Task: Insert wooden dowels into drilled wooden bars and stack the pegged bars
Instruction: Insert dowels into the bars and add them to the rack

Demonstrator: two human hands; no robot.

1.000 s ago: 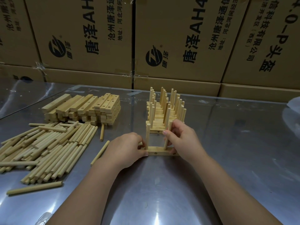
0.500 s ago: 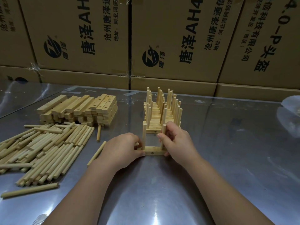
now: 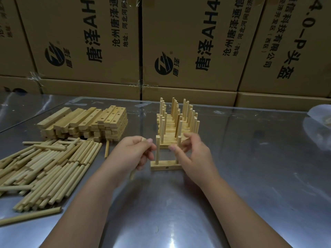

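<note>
Beside pegged bar (image 3: pixel 165 165), left hand (image 3: pixel 133 154) grips dowel (image 3: pixel 132 173), right hand (image 3: pixel 196 155) hovers.

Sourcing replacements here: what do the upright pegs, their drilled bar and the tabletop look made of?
Round pale pegs and the drilled square bar: likely unfinished light wood, matte, uniform tan. Grey tabletop: probably polished sheet metal, given glare and reflections.

Shiny metal bench (image 3: pixel 250 176), streaked with glare and dim reflections. Along its far edge, stacked brown cardboard boxes (image 3: pixel 197 24), printed with black Chinese lettering and a round logo, seams taped. At the right edge, a crumpled clear plastic bag (image 3: pixel 320 129), partly cut off from view.
</note>
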